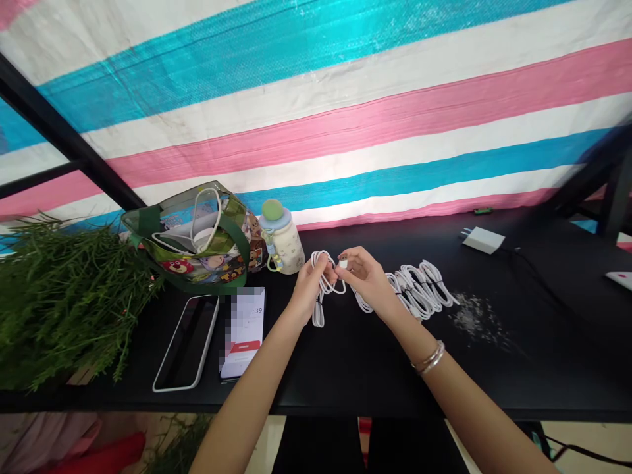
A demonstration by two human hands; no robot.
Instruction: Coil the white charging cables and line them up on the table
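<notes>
White cable (pixel 317 316) (left hand (pixel 311 286), right hand (pixel 363 280))

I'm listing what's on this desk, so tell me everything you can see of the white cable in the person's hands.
The white cable is a thin cord with a smooth, rubbery look, gathered into narrow loops. The left hand grips the loops, which hang below it toward the black tabletop. A small white connector end shows at the fingertips of the right hand. A strand runs beneath that hand toward other white loops, but whether they are the same cable cannot be told.
</notes>
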